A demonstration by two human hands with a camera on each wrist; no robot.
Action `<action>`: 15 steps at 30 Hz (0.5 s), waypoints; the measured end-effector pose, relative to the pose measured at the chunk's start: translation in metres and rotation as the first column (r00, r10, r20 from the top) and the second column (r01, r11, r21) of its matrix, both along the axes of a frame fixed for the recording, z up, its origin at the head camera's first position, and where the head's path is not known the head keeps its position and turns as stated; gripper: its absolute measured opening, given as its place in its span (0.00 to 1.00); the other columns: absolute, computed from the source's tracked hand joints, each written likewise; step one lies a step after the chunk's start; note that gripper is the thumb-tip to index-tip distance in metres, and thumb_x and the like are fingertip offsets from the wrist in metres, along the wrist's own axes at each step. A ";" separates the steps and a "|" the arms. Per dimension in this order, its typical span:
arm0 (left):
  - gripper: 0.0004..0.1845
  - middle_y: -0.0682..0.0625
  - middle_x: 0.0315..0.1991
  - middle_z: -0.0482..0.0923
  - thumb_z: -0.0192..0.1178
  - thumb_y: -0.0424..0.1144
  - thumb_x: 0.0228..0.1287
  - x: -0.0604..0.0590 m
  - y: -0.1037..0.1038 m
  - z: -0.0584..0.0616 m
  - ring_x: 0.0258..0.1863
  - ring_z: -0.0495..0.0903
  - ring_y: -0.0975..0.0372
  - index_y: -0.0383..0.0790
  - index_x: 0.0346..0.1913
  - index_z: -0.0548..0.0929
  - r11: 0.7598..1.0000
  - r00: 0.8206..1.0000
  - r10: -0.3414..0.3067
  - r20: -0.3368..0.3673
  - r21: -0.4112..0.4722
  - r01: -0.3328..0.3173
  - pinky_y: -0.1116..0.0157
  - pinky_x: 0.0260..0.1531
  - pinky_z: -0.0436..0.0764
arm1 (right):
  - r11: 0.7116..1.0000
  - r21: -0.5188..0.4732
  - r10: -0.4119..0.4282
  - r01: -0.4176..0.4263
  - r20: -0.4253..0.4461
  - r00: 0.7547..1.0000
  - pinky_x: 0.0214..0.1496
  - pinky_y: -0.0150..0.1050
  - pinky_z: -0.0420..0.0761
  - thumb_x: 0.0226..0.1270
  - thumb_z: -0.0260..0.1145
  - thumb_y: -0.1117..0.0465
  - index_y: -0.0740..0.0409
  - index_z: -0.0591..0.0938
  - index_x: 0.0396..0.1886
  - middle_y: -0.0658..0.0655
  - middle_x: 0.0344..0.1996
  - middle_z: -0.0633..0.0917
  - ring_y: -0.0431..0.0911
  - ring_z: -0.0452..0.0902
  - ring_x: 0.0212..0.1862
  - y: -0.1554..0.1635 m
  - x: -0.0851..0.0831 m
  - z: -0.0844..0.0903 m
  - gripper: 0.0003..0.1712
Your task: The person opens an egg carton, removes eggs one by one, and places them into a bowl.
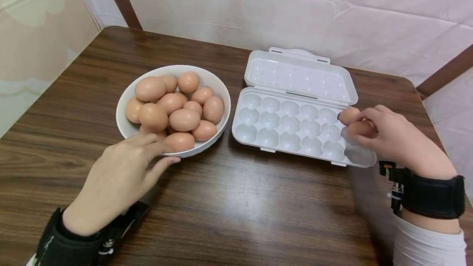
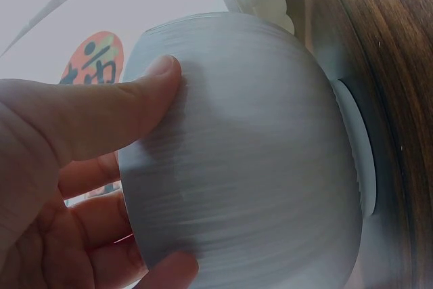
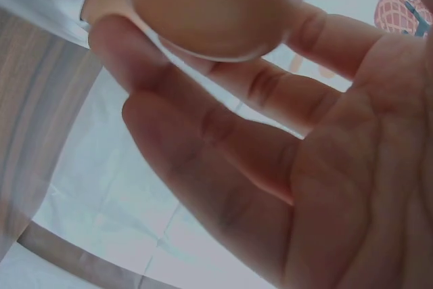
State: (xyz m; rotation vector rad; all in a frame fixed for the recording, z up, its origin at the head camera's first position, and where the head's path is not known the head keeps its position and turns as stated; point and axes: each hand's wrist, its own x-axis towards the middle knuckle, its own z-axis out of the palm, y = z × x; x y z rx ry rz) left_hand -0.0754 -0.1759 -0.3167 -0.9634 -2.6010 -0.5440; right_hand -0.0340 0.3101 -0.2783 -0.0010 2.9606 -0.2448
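Observation:
A white bowl (image 1: 218, 136) heaped with brown eggs (image 1: 153, 116) stands left of centre. My left hand (image 1: 122, 171) grips its near rim; in the left wrist view the thumb (image 2: 145, 96) lies along the bowl's ribbed outer wall (image 2: 257, 147). To the right is an opened white egg carton (image 1: 290, 124) with rows of round cups. Over its right end my right hand (image 1: 391, 134) pinches an egg (image 1: 361, 130) between thumb and fingers, low above the cups. Another egg (image 1: 348, 115) sits in the back right cup, just behind the held one.
The carton's lid (image 1: 301, 75) lies folded back toward the wall. A dark wooden table (image 1: 251, 208) carries everything, and pale printed sheeting (image 1: 236, 15) hangs behind it. Black straps with cameras (image 1: 432, 194) wrap both wrists.

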 end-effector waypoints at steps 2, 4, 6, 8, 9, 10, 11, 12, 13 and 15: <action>0.10 0.57 0.31 0.78 0.76 0.42 0.48 0.000 0.000 0.000 0.22 0.73 0.62 0.48 0.34 0.87 1.000 1.000 0.000 0.000 -0.003 0.000 0.56 0.21 0.74 | 1.000 0.003 0.007 -0.007 -0.021 1.000 0.39 0.46 0.72 0.64 0.68 0.58 0.65 0.78 0.48 0.63 0.41 0.75 0.54 0.75 0.36 -0.001 0.001 0.002 0.18; 0.10 0.57 0.31 0.78 0.76 0.42 0.47 0.000 0.000 0.000 0.22 0.73 0.62 0.48 0.34 0.87 1.000 1.000 0.000 -0.003 -0.004 0.000 0.56 0.21 0.73 | 1.000 0.000 0.009 -0.009 -0.037 0.999 0.39 0.47 0.72 0.62 0.69 0.59 0.66 0.77 0.50 0.64 0.42 0.75 0.54 0.75 0.37 -0.002 0.001 0.003 0.20; 0.10 0.58 0.31 0.77 0.76 0.43 0.47 0.000 0.000 0.000 0.21 0.72 0.62 0.49 0.33 0.87 1.000 1.000 0.001 -0.003 -0.001 -0.001 0.57 0.20 0.73 | 1.000 -0.007 0.019 -0.020 -0.055 0.998 0.40 0.47 0.72 0.61 0.70 0.60 0.65 0.77 0.51 0.63 0.43 0.75 0.54 0.75 0.37 -0.004 0.002 0.004 0.20; 0.10 0.58 0.31 0.77 0.76 0.42 0.47 0.000 0.000 0.000 0.21 0.72 0.63 0.49 0.33 0.87 1.000 1.000 0.000 -0.005 0.002 0.000 0.57 0.20 0.73 | 0.999 -0.018 0.032 -0.033 -0.069 0.997 0.40 0.45 0.72 0.61 0.70 0.62 0.62 0.78 0.47 0.61 0.41 0.75 0.52 0.74 0.38 -0.006 0.001 0.003 0.17; 0.10 0.58 0.31 0.77 0.76 0.42 0.47 0.000 0.000 0.000 0.21 0.72 0.63 0.49 0.33 0.87 1.000 1.000 -0.001 -0.006 0.003 0.001 0.57 0.20 0.73 | 0.999 -0.026 0.038 -0.040 -0.077 0.996 0.40 0.43 0.71 0.61 0.70 0.62 0.61 0.78 0.46 0.59 0.41 0.74 0.51 0.74 0.39 -0.007 0.001 0.003 0.15; 0.10 0.57 0.31 0.77 0.76 0.42 0.47 0.000 0.000 -0.001 0.21 0.73 0.62 0.49 0.33 0.87 1.000 1.000 -0.002 -0.007 0.004 0.002 0.57 0.20 0.73 | 0.998 -0.031 0.045 -0.048 -0.082 0.996 0.39 0.41 0.71 0.61 0.70 0.62 0.59 0.78 0.45 0.58 0.40 0.74 0.50 0.73 0.39 -0.009 0.001 0.003 0.14; 0.10 0.57 0.31 0.78 0.76 0.42 0.47 0.000 0.000 0.000 0.21 0.73 0.62 0.49 0.33 0.87 1.000 1.000 -0.002 -0.007 0.003 0.002 0.56 0.21 0.73 | 0.998 -0.037 0.049 -0.053 -0.084 0.995 0.39 0.39 0.71 0.62 0.70 0.62 0.58 0.78 0.45 0.57 0.40 0.74 0.49 0.73 0.39 -0.010 0.001 0.003 0.13; 0.10 0.57 0.31 0.78 0.76 0.42 0.47 0.000 0.000 0.000 0.22 0.73 0.63 0.49 0.33 0.87 1.000 1.000 -0.001 -0.007 0.002 0.001 0.56 0.21 0.73 | 0.997 -0.043 0.055 -0.059 -0.090 0.994 0.39 0.38 0.71 0.62 0.70 0.62 0.56 0.78 0.45 0.56 0.40 0.74 0.48 0.73 0.40 -0.011 0.000 0.002 0.13; 0.10 0.57 0.31 0.78 0.76 0.42 0.47 0.000 0.000 0.000 0.22 0.73 0.63 0.49 0.33 0.87 1.000 1.000 -0.002 -0.008 0.001 0.002 0.56 0.21 0.74 | 0.997 -0.049 0.062 -0.067 -0.097 0.993 0.38 0.36 0.71 0.62 0.70 0.62 0.55 0.79 0.45 0.55 0.40 0.73 0.48 0.73 0.40 -0.012 0.000 0.003 0.13; 0.10 0.57 0.31 0.78 0.76 0.42 0.48 0.000 0.000 0.000 0.22 0.73 0.63 0.49 0.33 0.87 1.000 1.000 -0.002 -0.010 0.000 0.002 0.57 0.22 0.73 | 0.995 -0.054 0.078 -0.085 -0.118 0.990 0.39 0.35 0.71 0.61 0.70 0.63 0.55 0.79 0.47 0.56 0.41 0.74 0.47 0.74 0.41 -0.015 -0.001 0.003 0.15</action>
